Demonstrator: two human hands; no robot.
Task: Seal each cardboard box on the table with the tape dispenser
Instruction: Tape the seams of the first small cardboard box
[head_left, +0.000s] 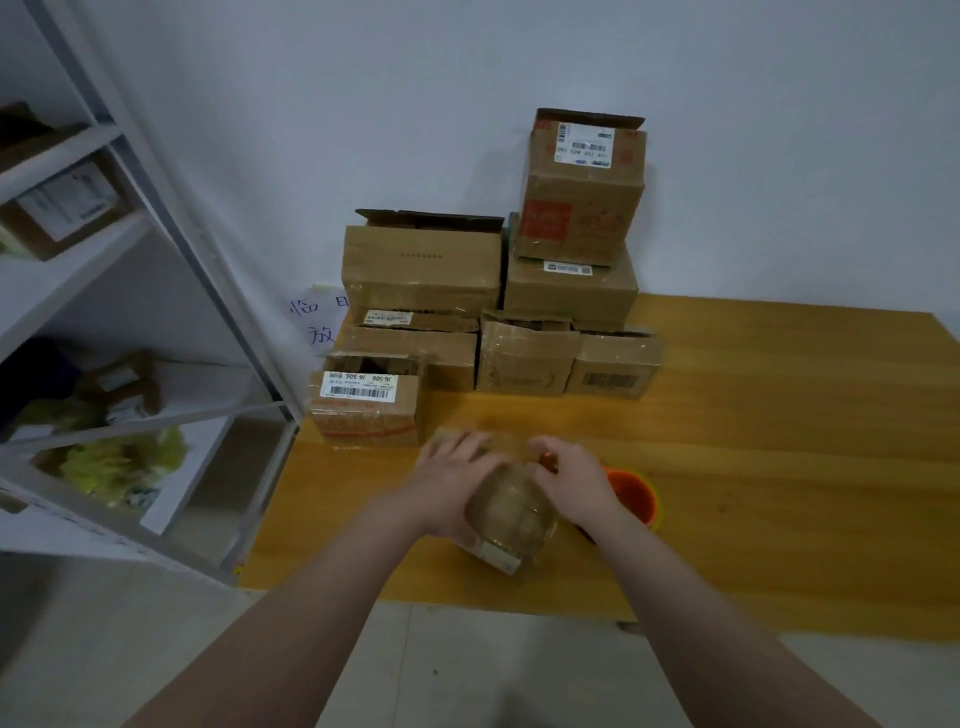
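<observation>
A small cardboard box (511, 522), shiny with clear tape, lies near the front edge of the wooden table (779, 467). My left hand (457, 478) rests on its left side with the fingers spread and fairly straight. My right hand (569, 483) is curled over the box's right end and grips the orange tape dispenser (631, 496). The dispenser's round body shows to the right of my wrist, and an orange bit shows at my fingertips. The hands and box are blurred.
Several more cardboard boxes (421, 270) are stacked at the back of the table against the wall, some with open flaps. One labelled box (366, 400) stands just behind my left hand. A white metal shelf unit (156, 260) stands on the left.
</observation>
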